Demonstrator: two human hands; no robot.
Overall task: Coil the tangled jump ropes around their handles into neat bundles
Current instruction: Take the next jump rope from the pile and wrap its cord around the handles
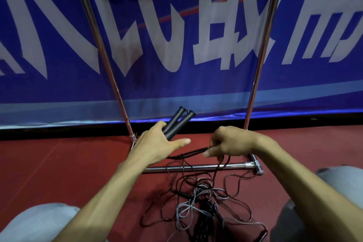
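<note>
The left hand (157,143) gripped two black handles (177,123) side by side, pointing toward one o'clock. The right hand (229,143) pinched their dark cord (188,153) taut. No wraps showed yet; the tangled ropes (202,202) lay at six o'clock on the red floor (59,163), apparently untouched.

Jump ropes, partly gathered and partly tangled

Two black handles (177,123) were held side by side, tilted up and away, with dark cord (188,152) stretched taut from them. Below, black and grey ropes (198,202) were left knotted in a loose heap on the red floor.
</note>
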